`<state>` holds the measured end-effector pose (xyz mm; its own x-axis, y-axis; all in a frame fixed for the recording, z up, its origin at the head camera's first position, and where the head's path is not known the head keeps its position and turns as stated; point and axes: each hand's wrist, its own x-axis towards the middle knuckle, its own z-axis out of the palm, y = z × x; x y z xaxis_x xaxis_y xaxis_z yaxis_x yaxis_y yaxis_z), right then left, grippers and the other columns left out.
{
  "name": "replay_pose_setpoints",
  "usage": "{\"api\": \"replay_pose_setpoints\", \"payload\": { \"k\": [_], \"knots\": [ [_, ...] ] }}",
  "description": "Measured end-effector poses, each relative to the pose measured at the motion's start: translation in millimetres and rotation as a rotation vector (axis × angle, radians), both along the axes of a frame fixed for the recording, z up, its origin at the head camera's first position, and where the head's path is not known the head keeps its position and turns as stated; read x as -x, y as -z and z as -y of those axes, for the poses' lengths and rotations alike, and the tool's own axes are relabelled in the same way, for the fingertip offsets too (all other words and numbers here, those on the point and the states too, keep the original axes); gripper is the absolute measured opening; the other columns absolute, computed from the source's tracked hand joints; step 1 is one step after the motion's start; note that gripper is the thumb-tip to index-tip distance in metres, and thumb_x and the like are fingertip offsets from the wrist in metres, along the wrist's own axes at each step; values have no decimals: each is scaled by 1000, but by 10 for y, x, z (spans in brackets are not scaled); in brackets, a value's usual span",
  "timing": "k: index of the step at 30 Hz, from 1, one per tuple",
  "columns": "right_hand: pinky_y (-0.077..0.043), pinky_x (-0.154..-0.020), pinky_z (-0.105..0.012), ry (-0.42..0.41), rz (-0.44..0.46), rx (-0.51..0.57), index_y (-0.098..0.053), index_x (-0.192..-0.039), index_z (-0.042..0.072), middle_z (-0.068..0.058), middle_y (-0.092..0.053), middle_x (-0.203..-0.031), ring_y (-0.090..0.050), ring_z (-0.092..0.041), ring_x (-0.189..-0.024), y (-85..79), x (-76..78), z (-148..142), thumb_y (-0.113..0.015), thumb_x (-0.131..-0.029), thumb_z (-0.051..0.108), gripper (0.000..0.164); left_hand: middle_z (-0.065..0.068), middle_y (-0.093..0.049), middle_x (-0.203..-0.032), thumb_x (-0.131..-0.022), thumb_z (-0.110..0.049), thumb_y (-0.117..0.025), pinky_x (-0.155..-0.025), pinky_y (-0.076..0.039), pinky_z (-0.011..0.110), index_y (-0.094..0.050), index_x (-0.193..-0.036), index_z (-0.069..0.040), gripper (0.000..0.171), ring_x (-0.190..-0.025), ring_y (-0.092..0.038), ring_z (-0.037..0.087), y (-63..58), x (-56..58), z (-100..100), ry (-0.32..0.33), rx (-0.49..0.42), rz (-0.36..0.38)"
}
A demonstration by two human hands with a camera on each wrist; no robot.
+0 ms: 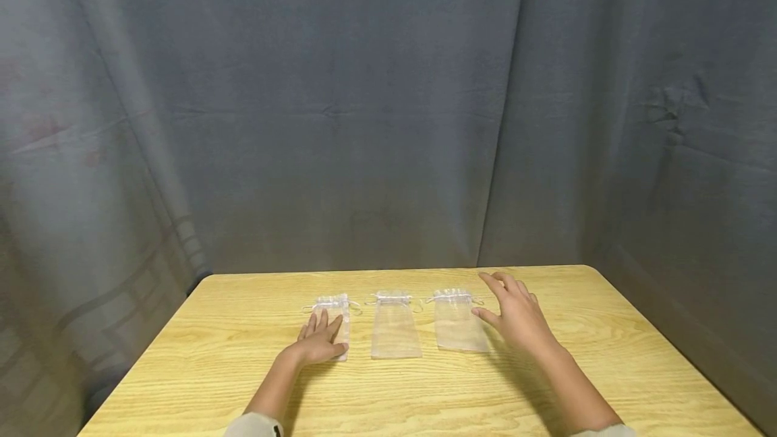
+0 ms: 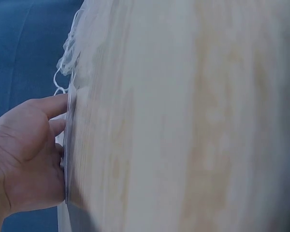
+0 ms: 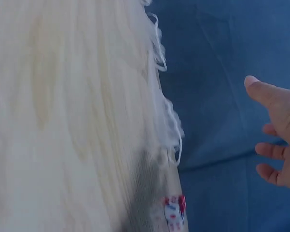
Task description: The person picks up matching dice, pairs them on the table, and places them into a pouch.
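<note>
Three sheer white drawstring pouches lie flat in a row on the wooden table. My left hand (image 1: 317,345), fingers straight and spread, rests over the left pouch (image 1: 342,305) and covers much of it. In the left wrist view the left palm (image 2: 29,154) is low at the tabletop, next to white cord loops (image 2: 60,77). The middle pouch (image 1: 396,332) has no hand on it. My right hand (image 1: 516,312) is raised just right of the right pouch (image 1: 458,326), thumb and fingers apart, holding nothing. The right wrist view shows this hand (image 3: 285,125) above table level.
The yellow wood-grain table (image 1: 388,396) has rounded far corners. A grey curtain (image 1: 364,120) hangs behind it and along both sides. A small red and white printed patch (image 3: 174,213) shows at the table's edge in the right wrist view.
</note>
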<state>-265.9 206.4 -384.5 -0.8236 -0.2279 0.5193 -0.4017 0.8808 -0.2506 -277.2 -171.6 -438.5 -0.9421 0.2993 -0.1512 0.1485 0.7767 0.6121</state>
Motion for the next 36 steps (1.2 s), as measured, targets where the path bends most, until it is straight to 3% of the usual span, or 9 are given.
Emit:
{"api": "replay_pose_setpoints", "payload": {
  "k": [5,12,18,24,28,36],
  "knots": [
    [-35,-76,-59,65,43,13,-43,-136,7,-23,-45,-120,-45,-42,-103,15,36,-207,-73,-78,29,69,32,5,-147,-93,-28,-52,-102,8,58,-24,-145,-1,64,-133,12,46,-21,-6,-4,5,9,-1],
    [-32,-56,-39,167,127,-22,-47,-130,0,-12,-47,-87,-43,-26,-71,130,73,-451,-73,-78,30,66,32,4,-147,-93,-29,-52,-102,6,58,-25,-145,-1,64,-133,11,47,-32,-2,4,5,29,-10],
    [-38,-62,-52,201,317,-58,-47,-128,-6,-22,-51,-95,-49,-40,-85,212,42,-583,-69,-81,36,67,32,4,-147,-93,-29,-52,-102,6,59,-25,-144,-1,65,-133,11,47,-33,-11,8,7,23,-5],
    [-35,-73,-64,206,483,-90,-52,-123,-9,-29,-51,-109,-46,-49,-99,260,28,-643,-63,-84,44,66,32,5,-147,-93,-29,-52,-102,7,59,-24,-145,-1,65,-132,12,47,-33,-18,6,9,12,0],
    [-36,-72,-60,198,492,-91,-60,-114,-6,-23,-56,-105,-48,-47,-97,299,26,-656,-66,-83,41,56,31,5,-147,-93,-30,-52,-102,7,58,-24,-145,-2,65,-133,12,47,-31,-18,3,10,15,3],
    [-37,-64,-51,189,473,-59,-68,-81,8,-7,-59,-84,-52,-26,-75,320,31,-650,-69,-81,23,15,31,5,-147,-93,-30,-52,-102,7,58,-24,-145,-2,65,-133,12,47,-24,-16,5,8,14,2]
  ]
}}
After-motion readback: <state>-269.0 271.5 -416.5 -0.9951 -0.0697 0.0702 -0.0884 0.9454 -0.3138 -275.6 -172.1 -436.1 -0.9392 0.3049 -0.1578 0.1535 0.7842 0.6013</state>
